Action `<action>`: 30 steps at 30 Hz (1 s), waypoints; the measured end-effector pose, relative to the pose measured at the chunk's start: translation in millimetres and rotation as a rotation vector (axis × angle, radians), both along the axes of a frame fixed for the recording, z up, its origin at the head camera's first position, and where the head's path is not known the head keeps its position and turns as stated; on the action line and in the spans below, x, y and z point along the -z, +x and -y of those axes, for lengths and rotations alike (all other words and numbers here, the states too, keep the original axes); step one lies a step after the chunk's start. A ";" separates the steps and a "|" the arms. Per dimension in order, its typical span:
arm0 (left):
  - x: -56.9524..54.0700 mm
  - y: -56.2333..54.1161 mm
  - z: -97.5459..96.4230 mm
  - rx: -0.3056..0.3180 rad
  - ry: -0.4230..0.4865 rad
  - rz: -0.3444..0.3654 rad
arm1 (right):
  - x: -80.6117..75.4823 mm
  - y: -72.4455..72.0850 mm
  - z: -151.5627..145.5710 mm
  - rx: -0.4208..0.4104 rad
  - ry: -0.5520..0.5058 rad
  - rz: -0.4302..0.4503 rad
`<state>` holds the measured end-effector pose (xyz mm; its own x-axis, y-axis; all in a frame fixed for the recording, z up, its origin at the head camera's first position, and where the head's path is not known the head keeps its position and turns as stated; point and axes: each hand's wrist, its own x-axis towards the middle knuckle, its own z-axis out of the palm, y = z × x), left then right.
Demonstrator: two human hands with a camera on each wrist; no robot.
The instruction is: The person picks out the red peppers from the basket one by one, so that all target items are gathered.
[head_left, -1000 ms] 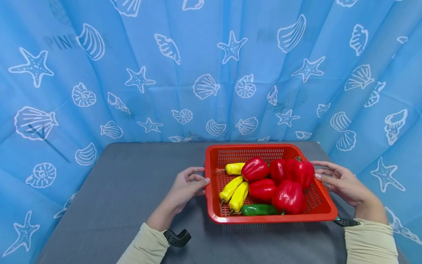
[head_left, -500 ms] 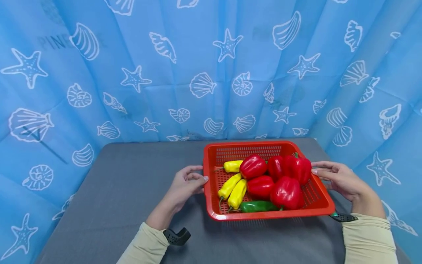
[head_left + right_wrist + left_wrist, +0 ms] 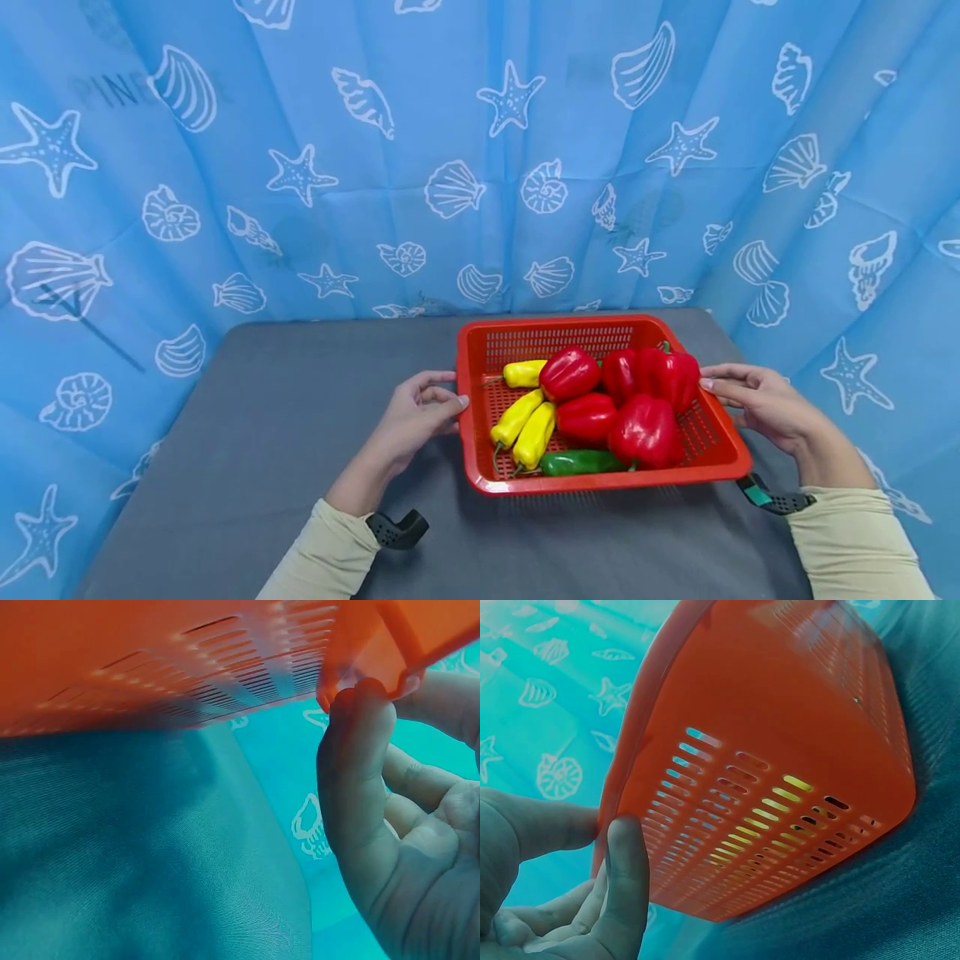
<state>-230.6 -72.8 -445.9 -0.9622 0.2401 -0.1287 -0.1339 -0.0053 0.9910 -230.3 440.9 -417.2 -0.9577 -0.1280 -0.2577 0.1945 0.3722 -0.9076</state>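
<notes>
A red-orange plastic basket [image 3: 600, 482] with slotted walls stretches between my two hands above the grey cloth. Thumb and fingers of my left hand [image 3: 416, 412] pinch the rim of its left end. At the right end, my right hand [image 3: 772, 412] grips the rim the same way, fingers tucked below it in the right wrist view. Inside lie several red bell peppers [image 3: 647, 432], yellow peppers [image 3: 535, 435] on the left and a green pepper [image 3: 581, 462] along the near wall. A shadow falls on the cloth below the basket; how far it is raised cannot be told.
Grey cloth covers the table [image 3: 300, 467], which extends left of and in front of the basket. A blue curtain [image 3: 390, 167] with white shell and starfish prints hangs close behind the table and along both sides. Black wrist mounts [image 3: 399, 530] sit at both sleeves.
The whole head view has shifted slightly left and up, curtain included. The basket's near right corner rises a little in the picture. Both hands keep their hold on the rim.
</notes>
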 end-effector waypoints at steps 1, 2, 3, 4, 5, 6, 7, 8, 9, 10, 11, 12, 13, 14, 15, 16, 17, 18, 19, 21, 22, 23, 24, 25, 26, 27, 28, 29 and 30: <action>-0.4 -0.4 0.0 0.000 -0.003 0.001 | 0.2 -0.1 0.0 0.001 -0.005 0.003; -0.9 -0.6 -0.1 0.000 -0.007 0.003 | 0.6 -0.3 -0.5 0.001 -0.011 0.006; -1.2 -0.8 -0.3 0.000 -0.011 0.004 | 1.0 -0.3 -0.6 0.007 -0.021 0.012; -1.3 -1.1 -0.4 -0.001 -0.012 0.006 | 1.6 -0.2 -1.3 0.003 -0.034 0.016; -1.4 -1.3 -0.6 -0.001 -0.017 0.007 | 2.0 0.1 -1.9 0.000 -0.053 0.019; -1.5 -1.5 -0.8 -0.001 -0.021 0.008 | 2.5 0.4 -2.7 -0.003 -0.072 0.021; -1.4 -1.6 -1.0 -0.002 -0.026 0.008 | 2.9 0.8 -3.4 -0.004 -0.091 0.025; -1.3 -1.7 -1.2 -0.002 -0.032 0.007 | 3.4 1.1 -4.2 -0.008 -0.108 0.026; -1.2 -1.7 -1.2 -0.003 -0.040 0.005 | 3.7 1.4 -4.7 -0.012 -0.124 0.027; -1.1 -1.6 -1.2 -0.003 -0.046 0.005 | 4.0 1.8 -5.1 -0.017 -0.133 0.028; -0.9 -1.5 -1.2 -0.003 -0.052 0.004 | 4.3 2.0 -5.3 -0.016 -0.139 0.028; -0.7 -1.3 -1.1 -0.002 -0.055 0.004 | 4.6 2.2 -5.3 -0.016 -0.143 0.029; -0.5 -1.1 -1.0 -0.002 -0.057 0.003 | 5.0 2.2 -5.5 -0.023 -0.147 0.028; -0.7 -0.8 -0.8 -0.003 -0.058 0.002 | 5.5 2.0 -5.6 -0.025 -0.152 0.027; -0.8 -0.5 -0.6 -0.005 -0.058 0.001 | 5.9 1.8 -5.8 -0.025 -0.156 0.027; -0.7 -0.4 -0.6 -0.005 -0.055 -0.001 | 6.4 1.5 -5.8 -0.022 -0.160 0.027; -0.8 -0.3 -0.5 -0.006 -0.055 -0.004 | 6.9 1.1 -6.2 -0.024 -0.168 0.022; -0.9 -0.2 -0.5 -0.008 -0.055 -0.008 | 7.3 0.7 -6.8 -0.026 -0.178 0.019; -0.8 -0.2 -0.7 -0.009 -0.056 -0.010 | 8.0 0.2 -7.6 -0.029 -0.185 0.014; -0.8 -0.3 -1.1 -0.010 -0.060 -0.015 | 9.1 -0.4 -8.7 -0.028 -0.198 0.007; -0.7 -0.5 -1.2 -0.010 -0.063 -0.016 | 9.7 -0.5 -9.3 -0.030 -0.205 0.003; -0.8 -0.5 -1.0 -0.010 -0.069 -0.015 | 10.3 -0.8 -9.8 -0.034 -0.214 0.001; -1.1 -0.7 -0.8 -0.008 -0.072 -0.014 | 10.9 -1.1 -10.3 -0.036 -0.222 -0.001; -1.6 -0.9 -0.4 -0.005 -0.074 -0.012 | 11.4 -1.4 -10.6 -0.040 -0.227 -0.003; -2.7 -1.1 0.2 -0.006 -0.077 -0.013 | 11.7 -1.9 -10.8 -0.043 -0.234 -0.005; -4.0 -1.6 1.1 -0.008 -0.079 -0.016 | 11.8 -2.4 -10.9 -0.043 -0.241 -0.007; -5.5 -2.2 2.0 -0.013 -0.080 -0.020 | 11.8 -3.1 -10.8 -0.043 -0.246 -0.010; -7.5 -2.9 3.0 -0.021 -0.082 -0.024 | 11.6 -3.9 -10.7 -0.043 -0.250 -0.012; -9.7 -3.6 3.9 -0.029 -0.083 -0.030 | 11.3 -4.6 -10.6 -0.044 -0.251 -0.015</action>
<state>-234.2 -76.7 -436.2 -0.9724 0.2014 -0.1178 -0.1049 0.0735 0.9918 -235.0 451.6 -428.5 -0.9531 -0.2283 -0.1986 0.1690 0.1425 -0.9752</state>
